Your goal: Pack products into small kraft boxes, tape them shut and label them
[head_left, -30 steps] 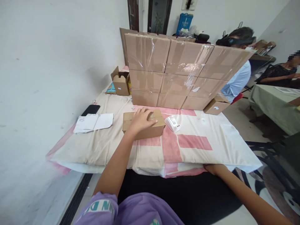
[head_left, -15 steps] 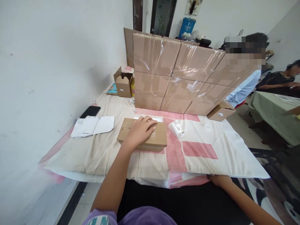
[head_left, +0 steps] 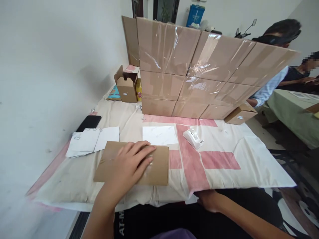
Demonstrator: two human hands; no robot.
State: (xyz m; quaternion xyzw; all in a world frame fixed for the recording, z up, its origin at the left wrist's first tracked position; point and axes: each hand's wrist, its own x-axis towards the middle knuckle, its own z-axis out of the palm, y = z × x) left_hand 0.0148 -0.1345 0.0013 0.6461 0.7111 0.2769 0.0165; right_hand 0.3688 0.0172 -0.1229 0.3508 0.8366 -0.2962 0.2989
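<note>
My left hand (head_left: 133, 159) lies over the closed brown cardboard box (head_left: 157, 169), its fingers along the far edge and the thumb on the taped top. The box is close to the near edge of the cloth-covered table. Just beyond it, a white sheet of paper (head_left: 159, 134) lies flat. My right hand (head_left: 208, 200) is under the front edge of the tablecloth (head_left: 224, 177), above my lap. Its fingers are hidden, and a bit of something white shows beside them. A white tape dispenser (head_left: 193, 138) stands right of the paper.
Stacked, taped cartons (head_left: 161, 86) form a wall across the back. At left are folded papers (head_left: 93, 141), a black phone (head_left: 88, 123) and an open carton (head_left: 127, 89). A small box (head_left: 240, 114) stands at back right, near a person's sleeve (head_left: 271, 84).
My left hand has brought the cardboard box toward me and to the left, uncovering the white sheet behind it. My right hand has shifted left along the cloth's front edge.
</note>
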